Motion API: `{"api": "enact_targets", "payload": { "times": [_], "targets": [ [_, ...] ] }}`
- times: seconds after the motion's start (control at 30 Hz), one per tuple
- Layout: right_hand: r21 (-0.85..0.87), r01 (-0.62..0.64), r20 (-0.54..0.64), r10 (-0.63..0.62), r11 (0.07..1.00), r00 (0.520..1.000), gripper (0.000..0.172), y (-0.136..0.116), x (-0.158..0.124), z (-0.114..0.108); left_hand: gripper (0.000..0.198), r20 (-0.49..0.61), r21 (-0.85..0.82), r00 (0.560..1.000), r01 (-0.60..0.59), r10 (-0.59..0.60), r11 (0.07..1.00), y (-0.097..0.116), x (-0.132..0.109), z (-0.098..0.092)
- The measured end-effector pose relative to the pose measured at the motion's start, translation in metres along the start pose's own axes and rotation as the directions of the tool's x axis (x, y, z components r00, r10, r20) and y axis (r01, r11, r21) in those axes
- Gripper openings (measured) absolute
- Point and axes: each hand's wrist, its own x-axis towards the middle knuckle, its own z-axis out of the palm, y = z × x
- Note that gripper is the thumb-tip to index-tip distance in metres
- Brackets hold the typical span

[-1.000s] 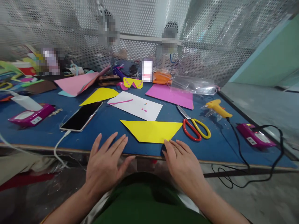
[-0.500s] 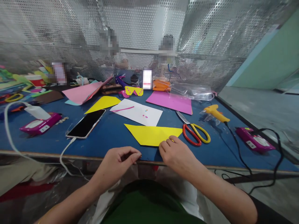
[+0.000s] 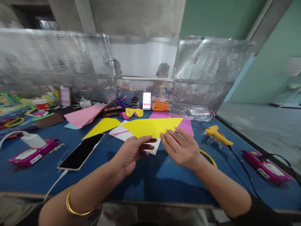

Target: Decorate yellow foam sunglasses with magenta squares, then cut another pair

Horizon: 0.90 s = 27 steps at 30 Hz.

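Both hands hold a yellow sheet of craft foam or paper (image 3: 152,125) up off the table by its near edge. My left hand (image 3: 135,152) pinches it at the lower left, thumb on top and fingers underneath. With fingers bent, my right hand (image 3: 182,146) grips the same edge farther right. Under the sheet lies a white paper (image 3: 122,131), partly covered, with a thin pink strip (image 3: 119,133) on it. A pink-purple sheet (image 3: 187,126) lies behind. Of the scissors, only a yellow handle (image 3: 209,156) shows past my right wrist.
A yellow glue gun (image 3: 217,135) with its cord and a purple power socket (image 3: 268,168) lie at right. At left are a phone (image 3: 81,153), another purple socket (image 3: 33,153) and pink sheets (image 3: 83,114). A yellow cut-out mask shape (image 3: 134,112) stands near the mesh partition (image 3: 143,53).
The yellow sheet has come up off the table. My left hand has moved from the table edge and taken hold of it beside my right hand. The camera has tilted up.
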Motion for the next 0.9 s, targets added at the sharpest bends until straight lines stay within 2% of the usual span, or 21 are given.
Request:
{"api": "enact_targets", "payload": {
  "times": [0.07, 0.1, 0.17, 0.23, 0.33, 0.4, 0.5, 0.6, 0.7, 0.8, 0.9],
  "targets": [
    [0.078, -0.136, -0.063, 0.141, 0.988, 0.988, 0.021, 0.008, 0.006, 0.011, 0.013, -0.039, -0.021, 0.998, -0.042, 0.041, 0.999, 0.004, 0.015, 0.002],
    [0.156, -0.244, -0.098, 0.261, 0.957, 0.96, 0.02, 0.01, 0.009, 0.017, 0.013, -0.058, -0.031, 0.997, -0.06, 0.058, 0.998, 0.005, 0.022, 0.001],
    [0.36, -0.462, -0.1, 0.525, 0.811, 0.845, 0.023, 0.01, 0.014, 0.031, 0.013, -0.09, -0.053, 0.993, -0.085, 0.08, 0.995, 0.004, 0.035, -0.002],
    [0.55, -0.602, 0.035, 0.705, 0.578, 0.709, 0.031, 0.005, 0.016, 0.044, 0.014, -0.1, -0.072, 0.993, -0.075, 0.067, 0.995, -0.002, 0.044, -0.006],
    [0.689, -0.688, 0.313, 0.762, 0.229, 0.567, 0.039, 0.0, 0.013, 0.059, 0.016, -0.091, -0.09, 0.996, 0.009, -0.017, 0.996, -0.015, 0.052, -0.013],
    [0.715, -0.699, 0.445, 0.761, 0.015, 0.472, 0.042, 0.001, 0.009, 0.064, 0.015, -0.077, -0.096, 0.994, 0.067, -0.075, 0.993, -0.022, 0.052, -0.015],
    [0.715, -0.667, 0.559, 0.743, -0.208, 0.368, 0.044, 0.006, 0.004, 0.064, 0.015, -0.045, -0.1, 0.992, 0.114, -0.119, 0.988, -0.026, 0.051, -0.014],
    [0.71, -0.629, 0.603, 0.733, -0.315, 0.314, 0.041, 0.011, 0.001, 0.061, 0.015, -0.008, -0.097, 0.989, 0.144, -0.145, 0.985, -0.025, 0.049, -0.012],
    [0.711, -0.613, 0.606, 0.741, -0.344, 0.288, 0.035, 0.012, 0.0, 0.06, 0.02, 0.02, -0.105, 0.989, 0.15, -0.149, 0.983, -0.025, 0.048, -0.011],
    [0.718, -0.61, 0.595, 0.751, -0.335, 0.288, 0.03, 0.011, -0.001, 0.061, 0.027, 0.013, -0.088, 0.994, 0.105, -0.104, 0.991, -0.027, 0.048, -0.01],
    [0.721, -0.613, 0.595, 0.743, -0.324, 0.306, 0.03, 0.007, 0.0, 0.06, 0.027, -0.006, -0.053, 0.999, 0.052, -0.053, 0.997, -0.031, 0.049, -0.009]
  ]
}}
